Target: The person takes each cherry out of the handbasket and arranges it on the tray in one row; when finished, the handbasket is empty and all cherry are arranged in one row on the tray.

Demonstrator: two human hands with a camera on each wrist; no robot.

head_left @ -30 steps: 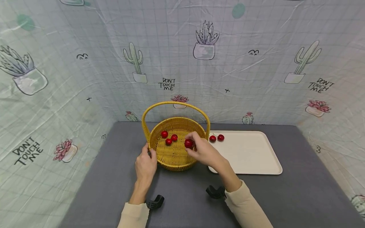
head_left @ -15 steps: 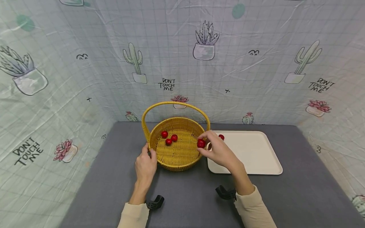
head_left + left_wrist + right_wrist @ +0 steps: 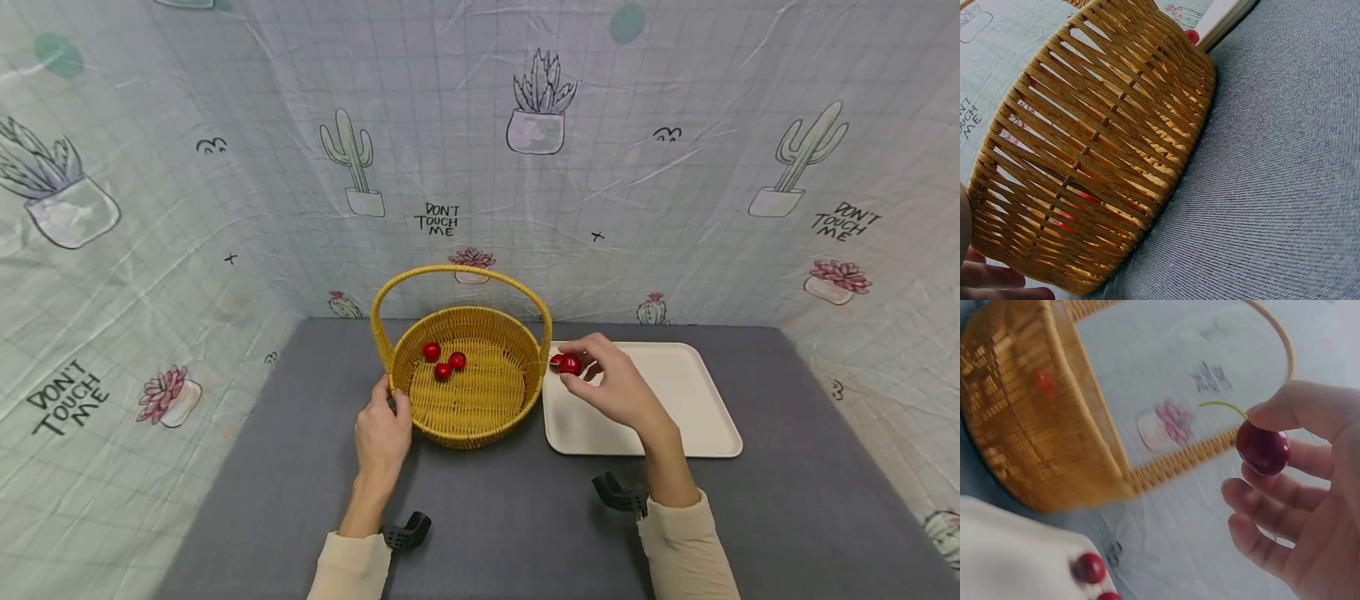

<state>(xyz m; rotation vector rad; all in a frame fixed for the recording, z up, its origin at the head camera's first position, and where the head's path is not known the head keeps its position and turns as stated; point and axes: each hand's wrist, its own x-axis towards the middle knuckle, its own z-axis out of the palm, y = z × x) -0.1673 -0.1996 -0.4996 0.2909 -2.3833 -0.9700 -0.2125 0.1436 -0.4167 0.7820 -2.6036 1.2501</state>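
A yellow woven basket with a tall hoop handle stands upright on the table. My left hand grips its left side near the rim; in the left wrist view, fingers show beside the weave. Three red cherries lie inside, towards the left. Over the left part of a cream tray, my right hand pinches a dark red cherry between thumb and fingers. Its green stem points away from the hand. Two more cherries rest on the tray, partly hidden by the hand in the head view.
The tray sits right of the basket, close against its side. Grey cloth covers the table. A patterned curtain hangs behind and at both sides. Black straps are on both wrists.
My right hand has carried the cherry from inside the basket, rightward past the rim, to above the tray. The left hand and basket have stayed in place.
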